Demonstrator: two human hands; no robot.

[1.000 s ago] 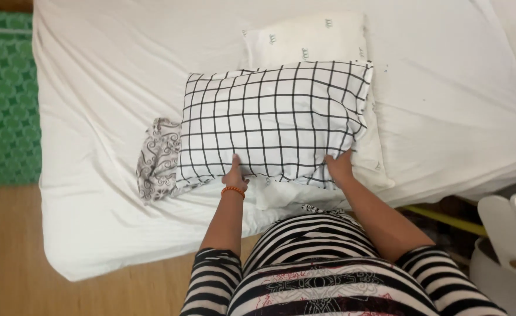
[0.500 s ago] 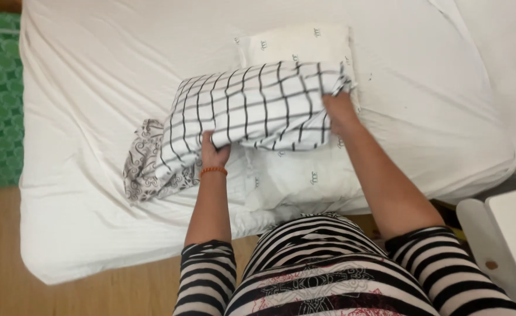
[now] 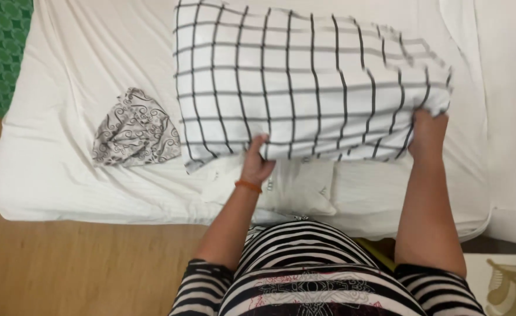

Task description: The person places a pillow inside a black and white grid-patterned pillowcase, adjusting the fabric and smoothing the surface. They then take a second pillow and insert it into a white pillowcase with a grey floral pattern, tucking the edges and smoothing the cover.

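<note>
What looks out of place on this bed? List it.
A crumpled grey patterned cloth lies loose on the white sheet, left of the checked pillow that both hands, left hand and right hand, grip by its near edge. Nothing else stands out.

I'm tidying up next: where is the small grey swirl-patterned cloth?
In the head view the grey swirl-patterned cloth lies on the white sheet, left of the checked pillow held by both hands.

patterned grey cloth [image 3: 135, 130], white bed sheet [image 3: 82, 70], green mat [image 3: 0, 52]

A white-sheeted bed [image 3: 82, 175] carries a swirl-patterned grey cloth [image 3: 135, 130] and a white pillow [image 3: 299, 187].
</note>
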